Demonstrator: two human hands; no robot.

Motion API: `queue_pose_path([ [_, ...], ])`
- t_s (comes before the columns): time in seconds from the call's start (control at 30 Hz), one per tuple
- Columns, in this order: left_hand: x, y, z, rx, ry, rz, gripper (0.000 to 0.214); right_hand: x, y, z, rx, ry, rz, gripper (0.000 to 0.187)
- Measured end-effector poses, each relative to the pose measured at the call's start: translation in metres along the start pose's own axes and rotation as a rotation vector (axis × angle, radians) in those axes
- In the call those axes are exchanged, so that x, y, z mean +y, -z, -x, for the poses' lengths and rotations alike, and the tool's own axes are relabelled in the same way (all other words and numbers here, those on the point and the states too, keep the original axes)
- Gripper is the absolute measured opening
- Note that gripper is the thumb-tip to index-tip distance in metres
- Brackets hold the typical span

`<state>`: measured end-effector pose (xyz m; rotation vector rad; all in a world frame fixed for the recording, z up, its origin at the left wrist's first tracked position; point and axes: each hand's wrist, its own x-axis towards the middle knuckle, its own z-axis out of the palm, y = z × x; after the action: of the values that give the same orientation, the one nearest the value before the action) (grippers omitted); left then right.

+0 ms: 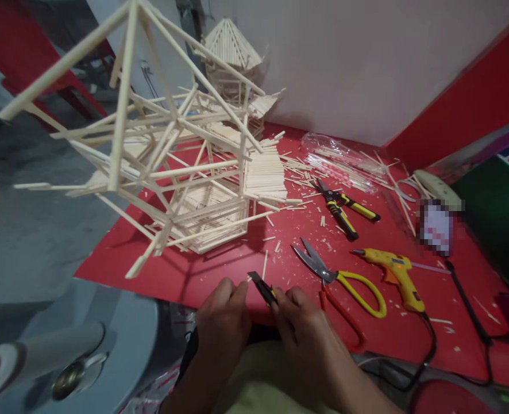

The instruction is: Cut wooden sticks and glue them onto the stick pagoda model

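Note:
My right hand (300, 316) is closed round a utility knife (262, 287) with a black and yellow handle, its blade pointing up and left. Close beside it, my left hand (224, 307) is pinched shut by the table's front edge. A pale tip of a wooden stick (250, 278) shows at its thumb, near the blade; the rest is hidden by the fingers. Beyond both hands stands a model frame of wooden sticks (207, 169), with a peaked open top and a six-sided base. A loose wooden stick (265, 264) lies just past the knife.
On the red table (220, 276), large scissors (330, 276), pruning shears (338, 207) and a yellow glue gun (392, 267) with a cord lie to the right. Behind are bagged sticks (344, 164) and another model's slatted roof (231, 46). A grey-blue stool (129, 345) stands at lower left.

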<state>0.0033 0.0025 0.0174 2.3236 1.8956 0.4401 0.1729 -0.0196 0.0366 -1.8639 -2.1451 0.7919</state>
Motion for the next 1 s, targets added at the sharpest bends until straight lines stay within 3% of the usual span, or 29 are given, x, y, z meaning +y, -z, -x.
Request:
queue_pose_path([
  [0.2, 0.001, -0.001, 0.001, 0.046, 0.024, 0.023, 0.026, 0.003, -0.002, 0.001, 0.051, 0.039, 0.01, 0.038],
  [0.37, -0.002, -0.005, 0.003, 0.114, 0.002, 0.048, 0.027, 0.008, -0.002, 0.014, 0.252, 0.117, 0.121, 0.039],
  [0.63, -0.002, -0.005, 0.004, 0.172, -0.008, 0.077, 0.029, 0.002, -0.003, 0.014, 0.2, 0.096, 0.265, 0.044],
  [1.0, -0.003, -0.004, 0.002, 0.112, -0.003, 0.105, 0.029, -0.001, -0.002, 0.018, 0.195, 0.093, 0.337, 0.042],
])
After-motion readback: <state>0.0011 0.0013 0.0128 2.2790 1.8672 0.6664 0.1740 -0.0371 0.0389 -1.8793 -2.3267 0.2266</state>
